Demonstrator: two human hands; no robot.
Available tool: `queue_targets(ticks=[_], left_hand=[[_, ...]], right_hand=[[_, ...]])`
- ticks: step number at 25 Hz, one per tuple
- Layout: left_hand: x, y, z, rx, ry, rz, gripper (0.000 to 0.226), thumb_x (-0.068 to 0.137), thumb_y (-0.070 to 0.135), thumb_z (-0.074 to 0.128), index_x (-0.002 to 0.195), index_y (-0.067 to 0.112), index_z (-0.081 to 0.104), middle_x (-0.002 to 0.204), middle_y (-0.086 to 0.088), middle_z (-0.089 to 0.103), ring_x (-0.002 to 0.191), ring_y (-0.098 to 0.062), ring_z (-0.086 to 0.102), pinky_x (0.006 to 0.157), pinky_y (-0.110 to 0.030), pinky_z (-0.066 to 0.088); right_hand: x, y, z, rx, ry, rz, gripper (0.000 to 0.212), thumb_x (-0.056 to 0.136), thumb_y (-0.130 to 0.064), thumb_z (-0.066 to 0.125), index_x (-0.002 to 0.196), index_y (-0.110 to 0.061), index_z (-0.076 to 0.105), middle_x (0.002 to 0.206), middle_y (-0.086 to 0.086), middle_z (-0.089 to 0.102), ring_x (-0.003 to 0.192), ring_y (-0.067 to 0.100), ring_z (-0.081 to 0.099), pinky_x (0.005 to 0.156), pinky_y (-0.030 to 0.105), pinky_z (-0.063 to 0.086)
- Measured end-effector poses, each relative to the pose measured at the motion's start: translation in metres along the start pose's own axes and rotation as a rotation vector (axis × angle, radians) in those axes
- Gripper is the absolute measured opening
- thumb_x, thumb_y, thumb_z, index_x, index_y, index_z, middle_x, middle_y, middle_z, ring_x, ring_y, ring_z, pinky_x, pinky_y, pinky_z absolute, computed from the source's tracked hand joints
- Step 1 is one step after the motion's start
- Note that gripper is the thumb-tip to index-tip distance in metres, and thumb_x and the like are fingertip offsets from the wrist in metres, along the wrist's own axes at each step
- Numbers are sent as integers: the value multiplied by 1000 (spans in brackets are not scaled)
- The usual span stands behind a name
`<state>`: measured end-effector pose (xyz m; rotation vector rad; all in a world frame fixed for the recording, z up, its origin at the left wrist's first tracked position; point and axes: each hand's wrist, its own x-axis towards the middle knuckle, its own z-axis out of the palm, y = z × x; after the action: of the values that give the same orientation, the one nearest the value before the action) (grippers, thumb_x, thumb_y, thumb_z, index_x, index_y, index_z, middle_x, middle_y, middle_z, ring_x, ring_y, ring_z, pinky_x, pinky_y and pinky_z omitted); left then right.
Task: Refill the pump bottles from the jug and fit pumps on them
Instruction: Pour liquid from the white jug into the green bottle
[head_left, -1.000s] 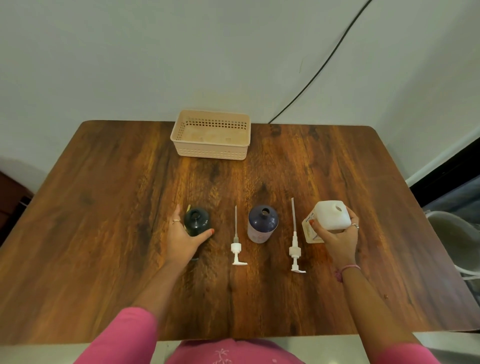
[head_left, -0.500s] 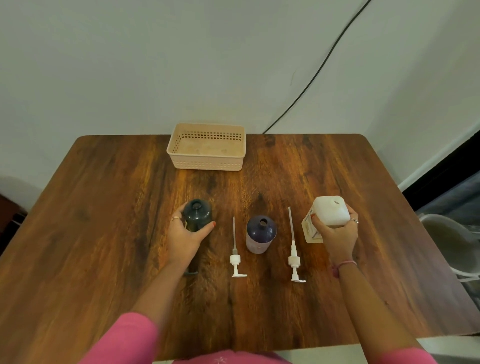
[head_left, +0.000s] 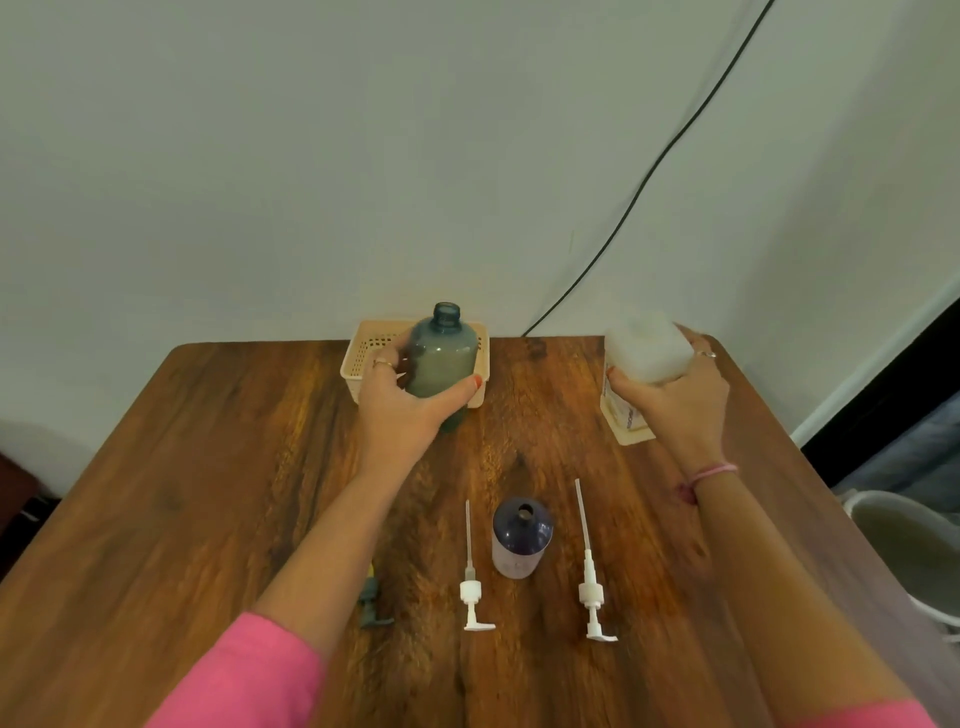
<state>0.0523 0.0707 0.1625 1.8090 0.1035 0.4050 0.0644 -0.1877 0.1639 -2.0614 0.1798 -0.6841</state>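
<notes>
My left hand (head_left: 400, 410) grips a dark green open-necked bottle (head_left: 441, 358) and holds it upright above the table, in front of the basket. My right hand (head_left: 675, 400) grips the white jug (head_left: 641, 358) from above, lifted off the table at the far right. A purple bottle (head_left: 521, 538) stands open near the middle. Two white pumps lie flat, one (head_left: 474, 587) left of it and one (head_left: 590, 582) right of it. A dark green pump (head_left: 373, 605) lies by my left forearm, partly hidden.
A beige slotted basket (head_left: 363, 358) sits at the table's far edge behind the green bottle. The wooden table (head_left: 208, 467) ends at a wall with a black cable (head_left: 639, 187). A white chair (head_left: 914, 551) stands off the right edge.
Both hands have lifted their objects off the table and moved them away from me: the green bottle up before the basket, the jug up at the right. The dark green pump is now uncovered.
</notes>
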Motion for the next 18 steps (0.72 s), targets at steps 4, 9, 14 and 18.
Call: queue_targets(ticks=[4, 9, 14, 18], left_hand=[[15, 35, 3, -71, -14, 38, 70, 64, 25, 87, 120, 33, 46, 106, 21, 50, 94, 7, 51, 78, -15, 49], [31, 66, 8, -94, -28, 58, 79, 61, 27, 89, 129, 26, 47, 122, 5, 51, 109, -10, 53, 85, -28, 53], [40, 88, 12, -104, -42, 94, 81, 60, 29, 88, 130, 27, 46, 121, 5, 51, 108, -11, 53, 84, -30, 55], [46, 99, 14, -108, -50, 118, 81, 60, 29, 89, 129, 26, 47, 120, 5, 51, 108, -11, 52, 85, -33, 56]], right_hand=[[32, -46, 1, -21, -12, -104, 70, 63, -29, 84, 124, -21, 51, 112, -9, 55, 93, 5, 54, 76, 12, 45], [65, -93, 1, -58, -87, -211, 75, 61, -28, 82, 128, -23, 49, 103, -12, 55, 89, 7, 55, 65, 7, 39], [87, -128, 1, -164, -150, -367, 83, 58, -35, 81, 132, -24, 45, 106, -8, 57, 88, 12, 56, 60, 5, 35], [96, -148, 1, -225, -175, -471, 88, 59, -29, 83, 137, -23, 42, 112, -1, 61, 90, 18, 59, 68, 18, 45]])
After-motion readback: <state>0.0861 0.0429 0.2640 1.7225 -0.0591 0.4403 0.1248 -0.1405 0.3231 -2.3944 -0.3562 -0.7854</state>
